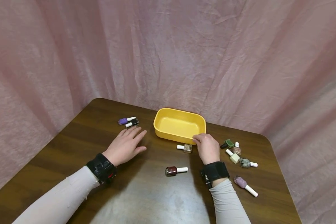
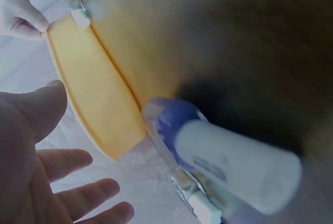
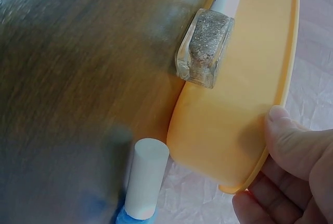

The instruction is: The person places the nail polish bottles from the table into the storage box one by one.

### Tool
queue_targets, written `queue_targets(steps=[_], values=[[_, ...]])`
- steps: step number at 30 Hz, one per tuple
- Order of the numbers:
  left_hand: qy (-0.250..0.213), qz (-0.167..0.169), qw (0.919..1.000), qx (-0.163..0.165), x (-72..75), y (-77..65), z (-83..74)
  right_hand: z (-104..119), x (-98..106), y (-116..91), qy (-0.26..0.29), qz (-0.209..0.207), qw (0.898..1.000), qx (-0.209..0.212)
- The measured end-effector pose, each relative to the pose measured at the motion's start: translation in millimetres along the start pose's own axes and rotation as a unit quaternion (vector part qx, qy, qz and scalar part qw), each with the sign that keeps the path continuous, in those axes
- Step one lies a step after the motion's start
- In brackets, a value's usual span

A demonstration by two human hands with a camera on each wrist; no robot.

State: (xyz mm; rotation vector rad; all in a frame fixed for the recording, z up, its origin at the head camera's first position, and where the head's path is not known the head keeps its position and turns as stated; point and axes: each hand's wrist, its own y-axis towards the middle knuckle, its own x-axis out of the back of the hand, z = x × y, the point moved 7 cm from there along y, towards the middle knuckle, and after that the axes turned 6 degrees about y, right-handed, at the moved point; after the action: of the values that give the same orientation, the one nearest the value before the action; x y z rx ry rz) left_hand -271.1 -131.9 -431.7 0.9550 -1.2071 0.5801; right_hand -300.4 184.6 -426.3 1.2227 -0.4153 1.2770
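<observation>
A yellow plastic tray [image 1: 173, 137] stands at the back of the table. My right hand [image 1: 208, 147] pinches its rim at the near right corner; in the right wrist view the thumb [image 3: 286, 135] lies on the rim with fingers below it. Just in front of the tray lies a glitter nail polish bottle [image 1: 188, 148] with a white cap. My left hand [image 1: 126, 146] is spread with fingers apart, holding nothing. Beyond its fingertips lie a black nail polish bottle [image 1: 134, 122] and a purple one [image 1: 123, 121].
A dark red nail polish bottle [image 1: 171, 171] lies mid-table. Right of my right hand lie several more, among them a green bottle [image 1: 229, 143], a cream one [image 1: 235, 158], a grey one [image 1: 245, 162] and a lilac one [image 1: 240, 181]. A pink curtain [image 1: 168, 56] hangs behind.
</observation>
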Motion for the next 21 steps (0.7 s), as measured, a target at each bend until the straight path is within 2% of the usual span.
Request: queue_targets(steps=[6, 13, 21], values=[[0.004, 0.009, 1.0, -0.002, 3.1, -12.1, 9.1, -1, -2, -1, 0.002, 0.006, 1.0, -0.003], [0.006, 0.004, 1.0, 0.002, 4.9, -27.4, 19.2, 0, 0, 1, 0.004, 0.002, 1.0, -0.002], [0.002, -0.004, 0.9999, 0.01, 9.4, -48.5, 18.7, 1, -3, -5, 0.006, 0.012, 1.0, -0.005]])
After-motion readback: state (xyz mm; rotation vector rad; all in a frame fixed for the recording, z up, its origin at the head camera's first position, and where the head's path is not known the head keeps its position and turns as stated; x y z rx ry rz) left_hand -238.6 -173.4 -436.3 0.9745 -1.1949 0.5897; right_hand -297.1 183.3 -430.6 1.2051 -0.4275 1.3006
